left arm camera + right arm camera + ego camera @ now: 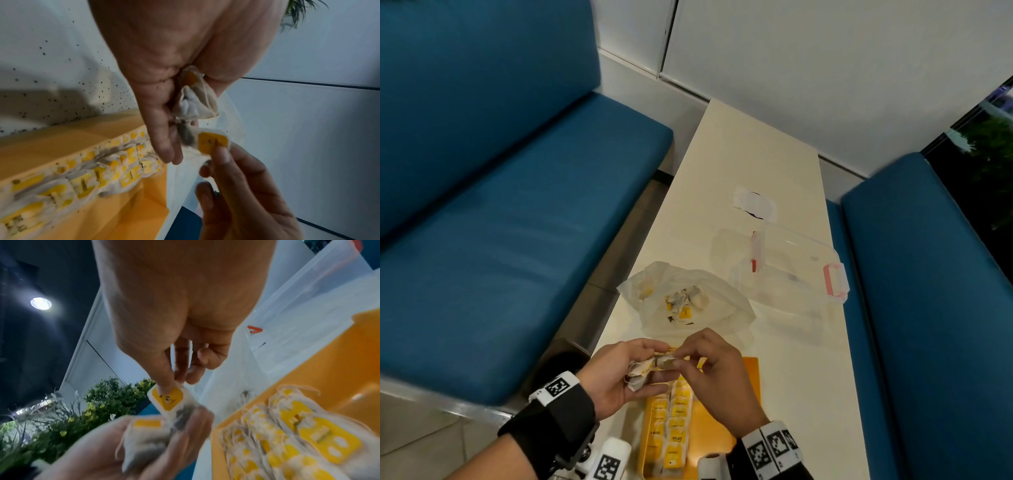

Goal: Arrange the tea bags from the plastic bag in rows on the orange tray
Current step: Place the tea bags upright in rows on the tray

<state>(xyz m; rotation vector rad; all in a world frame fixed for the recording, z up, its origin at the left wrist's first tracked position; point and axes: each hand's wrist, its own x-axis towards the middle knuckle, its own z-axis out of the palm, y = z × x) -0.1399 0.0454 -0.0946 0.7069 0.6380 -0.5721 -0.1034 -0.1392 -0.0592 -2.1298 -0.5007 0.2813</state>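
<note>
My left hand (650, 366) grips a small bunch of tea bags (195, 104) above the far end of the orange tray (726, 414). My right hand (683, 356) pinches one tea bag by its yellow tag (213, 141) between thumb and forefinger, right against the left fingers; the same tag (168, 399) shows in the right wrist view. Rows of tea bags with yellow tags (674, 428) lie along the tray's left half. The open white plastic bag (719, 308) sits just beyond the hands, with several tea bags (683, 301) inside.
A clear plastic box with pink latches (791, 270) stands beyond the bag on the right. White paper (755, 205) lies farther back on the narrow white table (774, 154). Blue bench seats (517, 240) (928, 308) flank the table.
</note>
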